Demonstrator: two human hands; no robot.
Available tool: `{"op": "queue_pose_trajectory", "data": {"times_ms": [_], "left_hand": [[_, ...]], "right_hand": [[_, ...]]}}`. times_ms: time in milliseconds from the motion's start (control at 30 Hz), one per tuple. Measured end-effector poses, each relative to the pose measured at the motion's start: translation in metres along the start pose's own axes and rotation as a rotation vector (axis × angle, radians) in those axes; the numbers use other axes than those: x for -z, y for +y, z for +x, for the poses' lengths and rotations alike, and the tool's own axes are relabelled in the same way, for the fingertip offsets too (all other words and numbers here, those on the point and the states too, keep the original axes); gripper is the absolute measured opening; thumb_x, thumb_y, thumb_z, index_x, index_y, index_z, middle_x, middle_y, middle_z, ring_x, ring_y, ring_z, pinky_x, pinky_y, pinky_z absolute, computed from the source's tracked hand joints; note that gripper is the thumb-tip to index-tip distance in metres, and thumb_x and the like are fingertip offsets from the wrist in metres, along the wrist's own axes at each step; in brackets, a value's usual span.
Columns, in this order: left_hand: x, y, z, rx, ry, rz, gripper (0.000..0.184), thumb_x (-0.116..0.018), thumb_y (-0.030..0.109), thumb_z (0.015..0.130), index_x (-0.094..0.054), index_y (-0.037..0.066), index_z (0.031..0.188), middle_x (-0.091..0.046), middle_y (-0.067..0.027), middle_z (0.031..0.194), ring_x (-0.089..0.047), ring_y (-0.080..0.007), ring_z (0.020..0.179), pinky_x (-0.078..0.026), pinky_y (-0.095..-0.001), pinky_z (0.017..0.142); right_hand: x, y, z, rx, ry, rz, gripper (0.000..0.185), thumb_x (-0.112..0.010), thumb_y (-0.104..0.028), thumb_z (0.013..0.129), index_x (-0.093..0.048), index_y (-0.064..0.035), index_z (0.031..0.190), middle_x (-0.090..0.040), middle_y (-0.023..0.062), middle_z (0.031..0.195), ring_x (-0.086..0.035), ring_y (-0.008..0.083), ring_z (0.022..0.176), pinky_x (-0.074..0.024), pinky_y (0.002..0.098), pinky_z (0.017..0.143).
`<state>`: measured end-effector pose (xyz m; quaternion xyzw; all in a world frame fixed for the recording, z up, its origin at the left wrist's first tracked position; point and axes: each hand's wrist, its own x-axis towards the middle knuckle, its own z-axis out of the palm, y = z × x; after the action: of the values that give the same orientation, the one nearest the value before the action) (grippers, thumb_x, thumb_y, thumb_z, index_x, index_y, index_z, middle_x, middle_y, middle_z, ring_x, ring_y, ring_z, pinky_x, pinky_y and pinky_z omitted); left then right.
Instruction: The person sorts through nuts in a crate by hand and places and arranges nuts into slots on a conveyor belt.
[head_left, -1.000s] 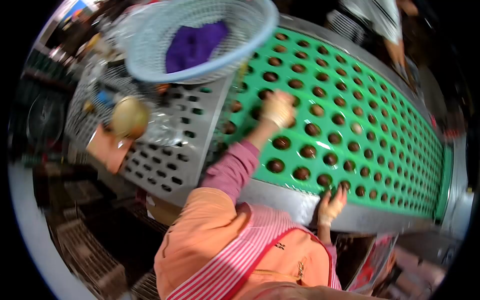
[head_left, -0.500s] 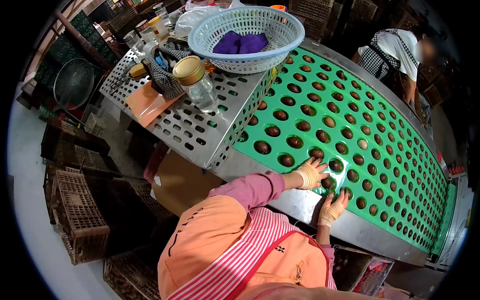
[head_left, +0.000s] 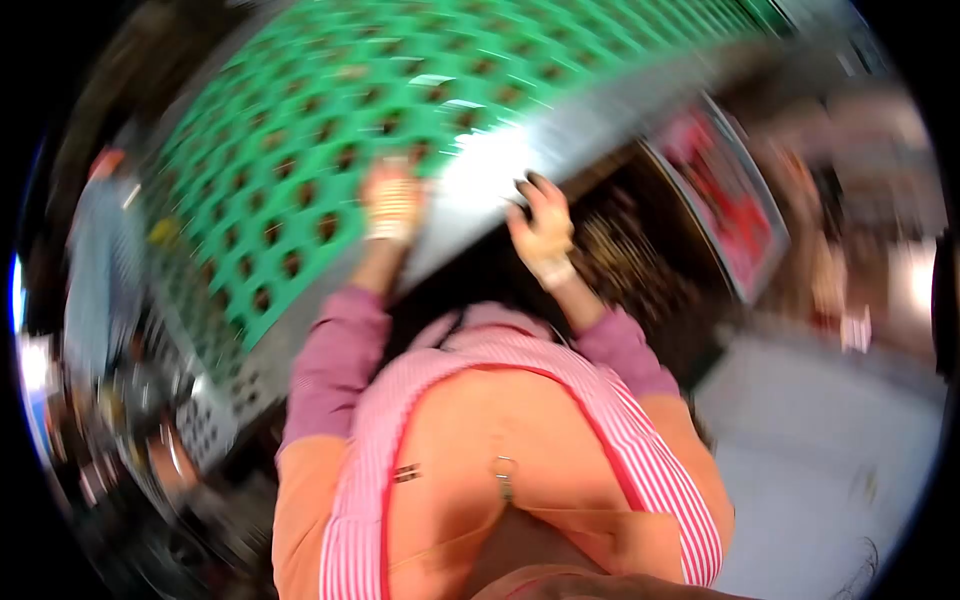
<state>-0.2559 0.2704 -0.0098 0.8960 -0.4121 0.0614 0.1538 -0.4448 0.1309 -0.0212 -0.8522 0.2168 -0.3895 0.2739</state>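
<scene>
The green sheet (head_left: 300, 215) with rows of holes holds dark brown egg-shaped pieces (head_left: 327, 226), all smeared by motion. My left hand (head_left: 392, 205), with a pale band round its palm, is over the sheet's near edge. Its fingers are too blurred to tell what they touch. Off to the right, my right hand (head_left: 544, 228) has its fingers apart and nothing visible in them. It is between the metal edge (head_left: 570, 125) and a dark crate (head_left: 625, 250) of many small brown things below.
A box with a red and white side (head_left: 720, 190) stands at the right of the crate. The perforated metal stand (head_left: 205, 420) is at the lower left, with a pale blue basket (head_left: 105, 270) on that side. Grey floor (head_left: 830, 430) shows at the lower right.
My view has swung right and down, so the green sheet now lies at the upper left. My right hand has come off the sheet toward the crate, while the left stays over it.
</scene>
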Motion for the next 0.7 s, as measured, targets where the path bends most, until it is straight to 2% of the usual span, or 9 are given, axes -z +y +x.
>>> {"op": "queue_pose_trajectory", "data": {"times_ms": [33,100,233,300,367,467,567,600,700], "left_hand": [[-0.014,-0.004,-0.001,0.037,-0.076,0.031,0.052,-0.065,0.026,0.079,-0.057,0.004,0.125,-0.058,-0.0251,0.118,-0.053,-0.0408,0.11,-0.044,-0.0508,0.094],[-0.033,-0.003,-0.004,-0.03,0.036,0.034,0.054,-0.061,0.028,0.088,-0.048,0.007,0.136,-0.046,-0.0267,0.137,-0.045,-0.0436,0.123,-0.038,-0.0506,0.104],[-0.041,-0.001,-0.001,-0.037,0.045,0.064,0.055,-0.058,0.032,0.091,-0.044,0.011,0.139,-0.042,-0.0222,0.141,-0.043,-0.0437,0.123,-0.037,-0.052,0.104],[-0.042,-0.004,-0.004,-0.057,0.08,0.049,0.053,-0.056,0.033,0.093,-0.044,0.01,0.139,-0.043,-0.0216,0.141,-0.043,-0.0437,0.122,-0.037,-0.0518,0.103],[-0.044,-0.007,-0.004,-0.061,0.077,0.057,0.053,-0.055,0.034,0.093,-0.044,0.009,0.138,-0.043,-0.0214,0.14,-0.043,-0.0427,0.123,-0.037,-0.051,0.103],[-0.04,-0.002,-0.005,-0.054,0.061,0.037,0.052,-0.054,0.034,0.095,-0.043,0.007,0.138,-0.044,-0.0209,0.14,-0.043,-0.0418,0.124,-0.036,-0.0499,0.104],[-0.04,-0.002,-0.004,-0.047,0.048,0.034,0.053,-0.054,0.035,0.095,-0.043,0.006,0.139,-0.044,-0.0211,0.14,-0.043,-0.0416,0.124,-0.036,-0.0494,0.104],[-0.041,-0.004,-0.003,-0.042,0.045,0.035,0.053,-0.054,0.035,0.095,-0.043,0.006,0.139,-0.044,-0.0213,0.14,-0.043,-0.0415,0.124,-0.036,-0.0493,0.104],[-0.041,-0.002,-0.003,-0.04,0.048,0.016,0.054,-0.054,0.035,0.095,-0.043,0.006,0.139,-0.043,-0.0219,0.14,-0.042,-0.0412,0.125,-0.036,-0.0489,0.104]], "right_hand": [[0.027,0.021,-0.003,-0.107,0.025,-0.051,0.033,-0.068,-0.015,0.081,-0.062,-0.0068,0.113,-0.058,0.0179,0.121,-0.053,0.0378,0.112,-0.044,0.0447,0.098],[0.084,0.099,-0.027,-0.281,0.049,-0.335,0.04,-0.065,-0.024,0.083,-0.059,-0.0078,0.119,-0.055,0.018,0.125,-0.049,0.0393,0.117,-0.0402,0.0462,0.101],[0.191,0.202,-0.101,-1.022,-0.165,-0.565,0.069,-0.068,-0.037,0.077,-0.046,-0.0128,0.137,-0.042,0.0204,0.14,-0.046,0.0402,0.124,-0.0394,0.0465,0.104],[0.209,0.213,-0.132,-1.396,-0.244,-0.451,0.081,-0.069,-0.039,0.075,-0.035,-0.0173,0.146,-0.038,0.0208,0.144,-0.044,0.0404,0.127,-0.0385,0.0455,0.106],[0.205,0.247,-0.183,-1.575,-0.438,-0.312,0.095,-0.074,-0.042,0.071,-0.026,-0.0199,0.15,-0.031,0.0245,0.148,-0.04,0.0416,0.132,-0.0373,0.0461,0.108],[0.18,0.236,-0.193,-1.687,-0.688,-0.443,0.111,-0.08,-0.047,0.066,-0.016,-0.021,0.153,-0.019,0.0242,0.153,-0.039,0.0421,0.133,-0.039,0.0487,0.105],[0.186,0.226,-0.174,-1.703,-0.652,-0.309,0.114,-0.081,-0.047,0.066,-0.013,-0.0207,0.153,-0.018,0.0251,0.153,-0.039,0.045,0.132,-0.0391,0.05,0.105],[0.186,0.225,-0.167,-1.707,-0.581,-0.153,0.116,-0.082,-0.046,0.065,-0.011,-0.0204,0.154,-0.02,0.0249,0.153,-0.037,0.046,0.132,-0.0386,0.0506,0.106],[0.138,0.221,-0.164,-1.715,-0.506,-0.136,0.113,-0.08,-0.046,0.068,-0.013,-0.014,0.154,-0.03,0.0256,0.151,-0.035,0.0393,0.137,-0.035,0.0461,0.109]]}}
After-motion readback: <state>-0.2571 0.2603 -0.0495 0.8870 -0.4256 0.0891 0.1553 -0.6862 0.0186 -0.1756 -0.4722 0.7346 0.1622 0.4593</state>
